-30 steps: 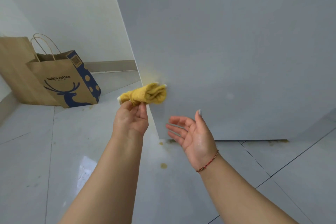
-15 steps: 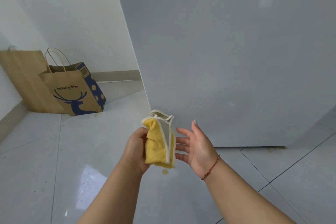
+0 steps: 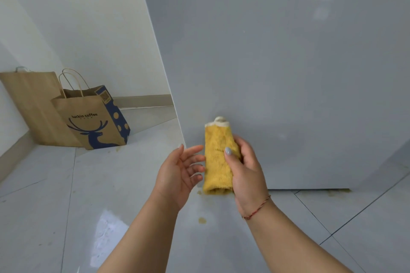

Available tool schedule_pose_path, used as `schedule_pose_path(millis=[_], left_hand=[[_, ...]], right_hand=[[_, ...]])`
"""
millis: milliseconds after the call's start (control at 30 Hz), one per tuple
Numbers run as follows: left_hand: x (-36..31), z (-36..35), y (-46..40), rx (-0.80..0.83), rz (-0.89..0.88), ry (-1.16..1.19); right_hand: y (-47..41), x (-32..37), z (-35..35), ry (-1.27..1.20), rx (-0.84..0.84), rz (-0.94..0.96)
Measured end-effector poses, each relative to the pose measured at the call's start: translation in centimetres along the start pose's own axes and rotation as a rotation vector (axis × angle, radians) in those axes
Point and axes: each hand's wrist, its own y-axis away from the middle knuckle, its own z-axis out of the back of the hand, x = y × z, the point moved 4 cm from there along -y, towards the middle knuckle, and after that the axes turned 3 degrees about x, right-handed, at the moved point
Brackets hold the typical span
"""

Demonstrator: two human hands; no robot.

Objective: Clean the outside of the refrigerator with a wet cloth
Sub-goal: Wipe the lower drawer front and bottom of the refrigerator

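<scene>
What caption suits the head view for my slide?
Right hand grips folded yellow fluffy cloth before glossy grey refrigerator side; left hand open.

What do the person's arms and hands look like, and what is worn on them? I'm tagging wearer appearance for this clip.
Both forearms are bare, with no sleeves in view and no gloves. The right hand has a pale grey-blue painted thumbnail and a thin red string bracelet around its wrist. The left hand wears no ring, and its wrist is bare.
</scene>
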Motion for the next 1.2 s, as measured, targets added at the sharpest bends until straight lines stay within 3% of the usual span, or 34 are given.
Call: schedule_pose_path(millis=[167,233,333,467,667,767,800,900,1000,1133,1200], left_hand=[[-2.1,0.0,-1.1,-0.039,-0.085,0.063],[-3.0,-0.4,-1.6,-0.038,-0.111,0.087],[-4.4,-0.8,-2.3,-0.042,-0.137,0.136],[-5.3,-0.2,-2.9,-0.096,-0.158,0.122],[-4.4,2.1,-3.5,-0.23,-0.062,0.022],[-2.7,3.1,-3.3,-0.306,0.063,-0.049],[-1.9,3.7,-3.1,-0.346,0.11,-0.079],[-0.3,5.4,-2.3,-0.448,0.212,-0.128],[0.0,5.6,-1.6,-0.455,0.241,-0.096],[-0.5,3.0,-0.9,-0.15,0.293,0.207],[-1.5,1.7,-0.4,-0.017,0.273,0.352]], right_hand=[[-1.9,7.2,-2.5,0.692,-0.147,0.953],[-3.6,7.4,-3.6,0.949,-0.172,1.219],[-5.9,6.3,-4.9,1.174,-0.129,1.404],[-7.4,4.6,-6.1,1.327,-0.098,1.431],[-7.6,0.7,-6.6,1.47,0.171,1.267],[-7.4,-1.6,-6.5,1.558,0.41,0.854],[-7.4,-2.2,-6.1,1.481,0.485,0.614],[-6.6,-3.1,-5.2,1.161,0.571,0.19],[-5.8,-2.7,-4.3,0.658,0.451,-0.116],[-5.4,-1.2,-5.3,0.014,0.357,-0.337],[-5.2,0.2,-6.3,-0.024,0.362,-0.335]])
